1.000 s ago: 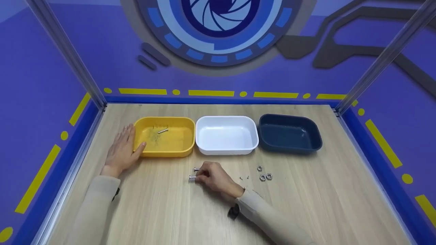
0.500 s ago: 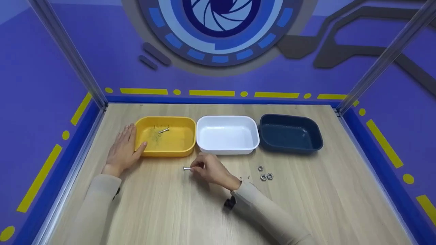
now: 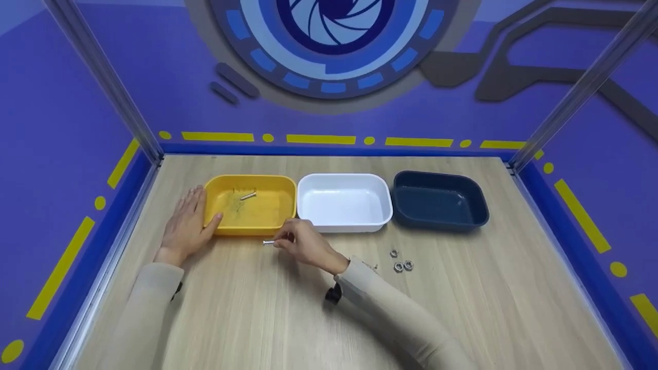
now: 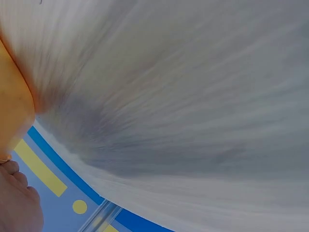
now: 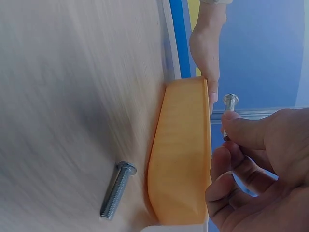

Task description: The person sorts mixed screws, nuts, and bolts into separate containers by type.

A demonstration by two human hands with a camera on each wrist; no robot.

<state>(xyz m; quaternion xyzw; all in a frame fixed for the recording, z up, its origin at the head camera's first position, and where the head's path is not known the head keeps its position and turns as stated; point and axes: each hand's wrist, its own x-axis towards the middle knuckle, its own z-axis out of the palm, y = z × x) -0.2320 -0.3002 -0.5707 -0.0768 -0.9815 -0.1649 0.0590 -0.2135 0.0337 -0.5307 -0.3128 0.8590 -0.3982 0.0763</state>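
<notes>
Your right hand [image 3: 304, 243] pinches a metal bolt [image 5: 231, 101] between thumb and fingertips, its flat head sticking out from the grip; in the head view the bolt points left, just in front of the near wall of the yellow tray [image 3: 270, 210]. The hand overlaps that tray's near right corner there, and you cannot tell whether it touches it. Your left hand [image 3: 186, 224] is spread rather than gripping: its fingers lie straight along the tray's left side, and the thumb reaches over the rim at the near left corner.

Below your right hand, the right wrist view shows a second bolt [image 5: 118, 191] lying on the tabletop [image 3: 231, 313], apart from the tray wall; the head view hides it. A third bolt [image 3: 248, 196] lies at a slant inside the yellow tray, with dark specks around it on the tray floor.

To the right of the yellow tray you have the white tray [image 3: 344, 203] just beside it, then the navy tray [image 3: 437, 200], turned slightly. Nearer to you, in front of the gap between those two, three hex nuts [image 3: 398, 267] lie flat, two of them side by side and one a little farther back. Left of the nuts, your right sleeve [image 3: 401, 313] partly covers a few tiny pieces [image 3: 375, 267], too small to make out.
</notes>
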